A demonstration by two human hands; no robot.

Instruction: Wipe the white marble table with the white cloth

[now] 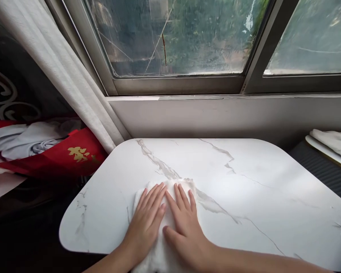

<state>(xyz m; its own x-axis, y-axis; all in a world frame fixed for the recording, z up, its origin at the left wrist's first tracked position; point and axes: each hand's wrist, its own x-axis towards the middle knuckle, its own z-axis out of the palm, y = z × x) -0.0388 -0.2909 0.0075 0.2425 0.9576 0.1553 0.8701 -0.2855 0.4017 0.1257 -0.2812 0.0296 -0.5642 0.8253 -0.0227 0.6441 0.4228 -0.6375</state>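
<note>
A white cloth lies spread on the white marbled tabletop, its lower end running down past the near edge. My left hand rests flat on the cloth's left part, fingers stretched away from me. Beside it, my right hand presses flat on the right part, its fingers a little apart and its thumb toward the left. The fingertips of both hands almost meet near the cloth's far edge. Neither hand grips the cloth.
Behind the table stand a low wall and a sliding window. A pale curtain hangs at the left, above a red bag with light clothes in it. On the right, a folded white cloth lies on a dark ribbed surface.
</note>
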